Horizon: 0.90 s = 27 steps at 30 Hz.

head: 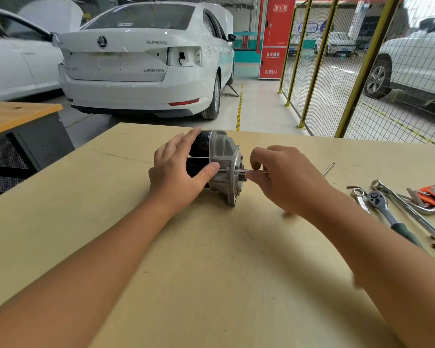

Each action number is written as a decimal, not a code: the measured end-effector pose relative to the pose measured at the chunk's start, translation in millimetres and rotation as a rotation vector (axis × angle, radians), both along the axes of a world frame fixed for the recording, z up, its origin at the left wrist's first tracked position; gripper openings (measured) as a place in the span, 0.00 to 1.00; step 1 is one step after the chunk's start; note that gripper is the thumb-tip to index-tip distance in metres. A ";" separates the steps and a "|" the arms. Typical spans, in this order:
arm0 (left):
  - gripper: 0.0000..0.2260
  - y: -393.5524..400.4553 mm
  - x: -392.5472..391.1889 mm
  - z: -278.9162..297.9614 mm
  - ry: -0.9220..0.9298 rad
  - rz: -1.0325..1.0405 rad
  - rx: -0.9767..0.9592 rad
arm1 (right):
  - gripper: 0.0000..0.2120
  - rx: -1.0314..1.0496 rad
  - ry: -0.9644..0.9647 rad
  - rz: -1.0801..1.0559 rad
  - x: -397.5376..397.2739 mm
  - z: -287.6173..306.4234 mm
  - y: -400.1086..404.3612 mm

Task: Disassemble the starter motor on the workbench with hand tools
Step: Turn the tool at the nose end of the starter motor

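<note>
Starter motor lies on its side mid-tabletop, dead ahead of us, long axis left-right. Black body points left, aluminium nose housing and pinion end face right. Our left hand wraps the body, thumb on the housing edge, steadying it. Our right hand is at the nose end, fingers curled, pinching a thin rod-like piece, probably a through bolt, lying along that axis. Judgement: next pull goes straight right. Ratchet and wrenches lie well apart, right.
</note>
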<state>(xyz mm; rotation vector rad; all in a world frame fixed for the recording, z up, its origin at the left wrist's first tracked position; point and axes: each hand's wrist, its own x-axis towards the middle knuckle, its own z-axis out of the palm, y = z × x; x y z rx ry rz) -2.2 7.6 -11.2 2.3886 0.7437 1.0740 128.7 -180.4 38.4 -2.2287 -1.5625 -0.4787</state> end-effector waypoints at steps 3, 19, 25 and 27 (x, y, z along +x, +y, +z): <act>0.38 0.9 0.4 -0.7 0.009 0.001 -0.002 | 0.09 -0.020 0.005 0.015 1.8 2.1 -0.3; 0.37 2.0 -0.7 -0.9 -0.002 -0.016 -0.005 | 0.07 -0.049 -0.061 -0.042 -3.1 -0.9 0.1; 0.37 1.5 0.1 -0.8 -0.001 -0.005 -0.007 | 0.14 -0.012 -0.015 0.011 1.6 2.6 -1.2; 0.38 1.8 -0.3 -0.2 -0.001 -0.007 -0.008 | 0.14 -0.044 -0.011 0.021 2.2 3.1 -1.1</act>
